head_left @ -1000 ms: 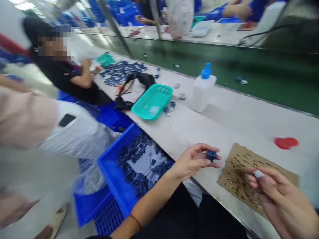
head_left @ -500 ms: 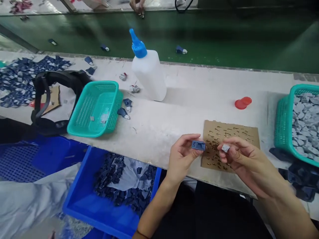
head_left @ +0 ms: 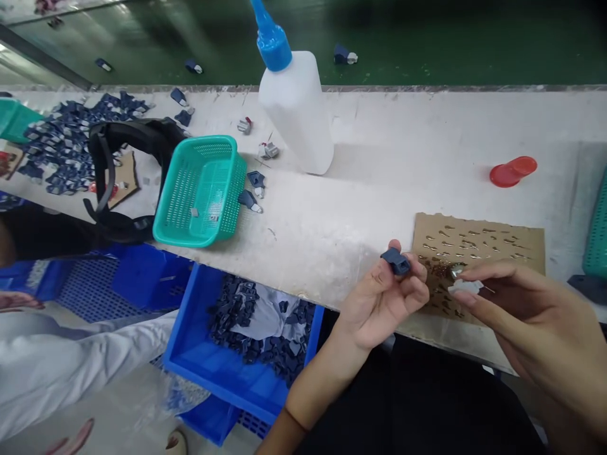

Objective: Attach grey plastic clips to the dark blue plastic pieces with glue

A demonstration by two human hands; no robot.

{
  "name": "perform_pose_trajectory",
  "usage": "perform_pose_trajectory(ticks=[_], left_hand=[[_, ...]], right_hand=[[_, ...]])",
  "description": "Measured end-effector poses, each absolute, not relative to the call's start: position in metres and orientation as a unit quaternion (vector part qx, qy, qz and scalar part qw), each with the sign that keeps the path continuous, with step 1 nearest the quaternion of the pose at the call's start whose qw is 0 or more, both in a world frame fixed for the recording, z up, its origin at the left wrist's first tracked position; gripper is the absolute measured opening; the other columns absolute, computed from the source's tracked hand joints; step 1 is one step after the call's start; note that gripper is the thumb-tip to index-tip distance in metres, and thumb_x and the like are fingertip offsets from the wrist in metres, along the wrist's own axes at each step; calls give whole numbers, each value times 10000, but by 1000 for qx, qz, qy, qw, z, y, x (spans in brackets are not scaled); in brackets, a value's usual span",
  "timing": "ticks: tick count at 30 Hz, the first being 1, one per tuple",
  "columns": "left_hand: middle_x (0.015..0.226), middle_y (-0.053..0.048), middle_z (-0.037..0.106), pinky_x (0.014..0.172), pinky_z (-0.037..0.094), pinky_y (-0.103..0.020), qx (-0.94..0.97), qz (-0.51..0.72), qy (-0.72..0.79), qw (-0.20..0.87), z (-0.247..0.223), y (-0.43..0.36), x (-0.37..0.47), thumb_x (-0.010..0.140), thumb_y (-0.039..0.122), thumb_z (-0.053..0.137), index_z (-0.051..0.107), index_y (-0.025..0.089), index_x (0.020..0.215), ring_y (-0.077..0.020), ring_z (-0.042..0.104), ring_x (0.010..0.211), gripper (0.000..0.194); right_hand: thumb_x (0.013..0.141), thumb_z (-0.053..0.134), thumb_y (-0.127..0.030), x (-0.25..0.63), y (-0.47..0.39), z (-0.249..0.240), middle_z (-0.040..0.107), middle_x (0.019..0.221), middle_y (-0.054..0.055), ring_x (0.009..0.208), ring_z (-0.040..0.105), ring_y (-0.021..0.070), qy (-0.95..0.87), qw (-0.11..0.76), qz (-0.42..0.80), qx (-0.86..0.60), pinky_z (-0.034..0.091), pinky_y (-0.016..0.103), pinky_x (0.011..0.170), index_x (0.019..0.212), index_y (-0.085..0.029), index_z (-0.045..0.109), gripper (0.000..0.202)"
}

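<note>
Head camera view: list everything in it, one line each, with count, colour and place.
squeeze bottle: one, white with blue nozzle, table centre.
basket: one, teal, left of bottle; another teal basket edge far right.
blue crate: one, below table edge, holding dark blue parts.
loose parts pile: many, dark blue, table far left.
black strap: one, beside teal basket.
red caps: two, table right.
cardboard sheet: one, brown, with small metal pins.
conveyor belt: green, behind table.
left hand: holds blue part.
right hand: fingers pinch grey part.
</note>
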State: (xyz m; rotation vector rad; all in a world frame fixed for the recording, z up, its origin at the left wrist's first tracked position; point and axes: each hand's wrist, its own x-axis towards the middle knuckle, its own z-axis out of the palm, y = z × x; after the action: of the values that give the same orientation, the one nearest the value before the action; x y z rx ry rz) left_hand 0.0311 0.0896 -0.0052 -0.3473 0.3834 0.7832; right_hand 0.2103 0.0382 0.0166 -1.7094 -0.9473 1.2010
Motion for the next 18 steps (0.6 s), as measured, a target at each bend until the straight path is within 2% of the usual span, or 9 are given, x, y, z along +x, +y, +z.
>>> perform_pose_trajectory(ticks=[2, 4, 8, 11, 14, 16, 18], left_hand=[[963, -11, 631, 822, 540, -75, -174, 371, 177, 895, -5, 90, 31, 709, 192, 936, 737, 211, 1034, -54, 668, 899, 381], [932, -15, 630, 797, 527, -59, -148, 373, 195, 895, -5, 89, 30, 674, 239, 963, 740, 181, 1024, -44, 658, 851, 419], [1009, -20, 666, 660, 524, -120, 13, 417, 281, 864, -6, 86, 30, 760, 280, 907, 740, 217, 1025, -39, 629, 718, 319], [1087, -6, 676, 584, 481, -138, 108, 466, 333, 813, -9, 87, 29, 821, 303, 852, 730, 216, 885, -12, 583, 631, 162], [1076, -14, 684, 580, 487, -162, 151, 478, 322, 803, -12, 89, 28, 757, 376, 898, 735, 199, 827, -14, 558, 606, 251], [1095, -19, 698, 601, 516, -189, 168, 466, 301, 815, -14, 89, 27, 676, 367, 950, 756, 225, 896, -34, 576, 623, 326], [1103, -15, 708, 591, 525, -199, 178, 451, 293, 824, -14, 89, 26, 664, 303, 961, 753, 236, 924, -40, 587, 608, 340]], right_hand=[[769, 871, -437, 208, 39, 20, 746, 1106, 45, 1055, 721, 213, -379, 430, 479, -665, 622, 213, 872, 952, -275, 755, 271], [793, 859, -408, 207, 39, 20, 746, 1168, 60, 1074, 734, 250, -352, 444, 507, -650, 646, 290, 912, 986, -270, 764, 255], [837, 831, -367, 210, 33, 13, 761, 1115, 57, 968, 757, 230, -324, 436, 544, -639, 660, 335, 912, 1128, -284, 760, 310], [855, 816, -342, 214, 30, 8, 749, 1165, 51, 954, 749, 208, -342, 434, 532, -642, 662, 294, 844, 1190, -312, 740, 345], [840, 827, -344, 215, 31, 10, 752, 1108, 53, 893, 733, 188, -350, 428, 516, -655, 648, 246, 747, 1233, -312, 713, 411], [806, 853, -340, 214, 34, 13, 745, 1062, 53, 841, 711, 173, -350, 432, 510, -656, 635, 229, 703, 1146, -291, 731, 364], [756, 889, -327, 215, 36, 15, 737, 1065, 52, 836, 694, 159, -348, 434, 501, -663, 619, 199, 691, 1015, -275, 749, 299]])
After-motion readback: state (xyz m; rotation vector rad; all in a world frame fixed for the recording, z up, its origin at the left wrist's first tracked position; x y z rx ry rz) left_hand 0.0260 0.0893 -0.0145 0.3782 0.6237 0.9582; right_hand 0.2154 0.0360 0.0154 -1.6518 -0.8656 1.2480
